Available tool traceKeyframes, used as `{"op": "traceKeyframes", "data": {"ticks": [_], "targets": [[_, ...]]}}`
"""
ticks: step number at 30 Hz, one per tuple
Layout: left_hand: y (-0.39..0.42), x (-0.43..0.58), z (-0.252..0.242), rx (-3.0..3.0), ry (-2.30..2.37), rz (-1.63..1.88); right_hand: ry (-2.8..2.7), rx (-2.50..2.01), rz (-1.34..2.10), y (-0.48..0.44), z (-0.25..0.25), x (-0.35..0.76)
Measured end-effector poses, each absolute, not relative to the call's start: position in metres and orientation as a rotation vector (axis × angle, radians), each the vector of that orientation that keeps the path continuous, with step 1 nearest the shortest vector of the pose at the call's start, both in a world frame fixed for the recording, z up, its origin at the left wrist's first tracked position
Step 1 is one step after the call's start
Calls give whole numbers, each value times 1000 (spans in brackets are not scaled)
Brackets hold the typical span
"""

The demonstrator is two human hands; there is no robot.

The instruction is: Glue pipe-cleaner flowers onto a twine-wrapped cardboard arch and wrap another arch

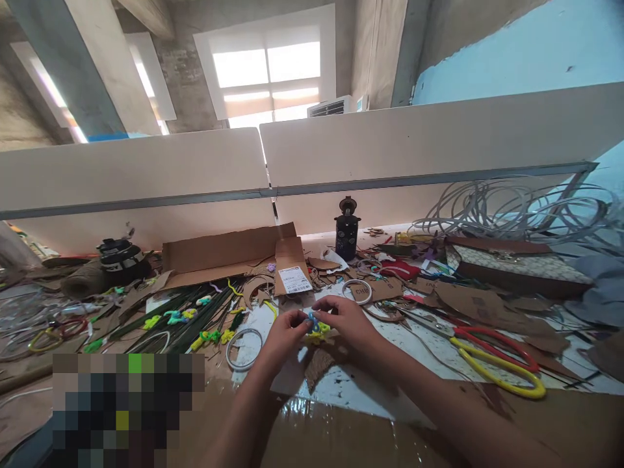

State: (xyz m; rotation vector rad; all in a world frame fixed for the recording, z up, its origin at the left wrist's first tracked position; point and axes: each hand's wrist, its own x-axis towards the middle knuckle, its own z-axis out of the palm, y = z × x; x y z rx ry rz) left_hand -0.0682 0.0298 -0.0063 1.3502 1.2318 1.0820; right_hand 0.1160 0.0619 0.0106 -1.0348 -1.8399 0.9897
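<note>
Near the middle of the table, my left hand (286, 333) and my right hand (345, 320) come together with fingers pinched. Between their fingertips is a small blue and yellow fuzzy piece (318, 330), partly covered by the fingers; its exact kind cannot be made out. A brown scrap of cardboard (316, 369) lies just below the hands. Left of my left hand rests a pale ring (244, 350), and a second white ring (357, 292) lies beyond my right hand. Large scissors (497, 359) with red and yellow handles lie to the right of my right forearm.
An open cardboard box (224, 252) and a dark bottle (346, 235) with its lid up stand behind the hands. Green stems (188, 318) with colourful fuzzy bits lie left. At right are a patterned handbag (517, 270) and coiled clear tubing (507, 208). A white partition (414, 146) closes the back.
</note>
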Motion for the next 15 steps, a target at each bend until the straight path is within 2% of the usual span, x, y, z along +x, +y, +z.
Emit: {"op": "traceKeyframes", "data": {"ticks": [3,8,13,15], "targets": [[33,-69,-10,1454,1264,1006,-1822,-1052,937,63,12,116],[36,-75,-14,1718,1567,805,-1733,-1106,880,54,28,150],[32,-72,-6,2008,1711,640,-1661,-1279,810,-3,57,241],[32,-70,-4,2073,1731,599,-1460,-1451,624,-39,59,288]]}}
